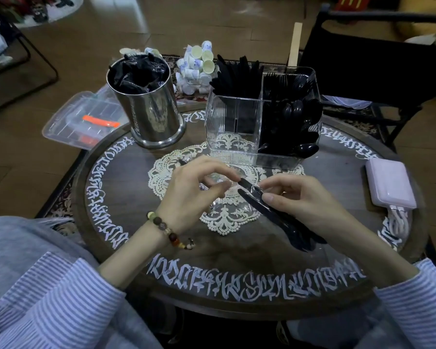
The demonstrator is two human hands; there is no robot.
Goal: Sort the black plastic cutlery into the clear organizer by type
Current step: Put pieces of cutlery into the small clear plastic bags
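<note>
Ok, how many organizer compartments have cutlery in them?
3: back left knives, back right forks, front right spoons. The front left looks empty.

The scene is dim and cool-toned, with soft, diffuse light and only faint shadows beneath the fingers [272, 197] on the glossy round table [237, 250], whose surface in front of them carries a dull sheen. Beyond the fingertips, the steel canister [149, 114] and clear organizer [233, 127] catch pale glare. Wide-angle distortion bows the edges, and the floor far past the fingers looks soft and smeared.
</note>
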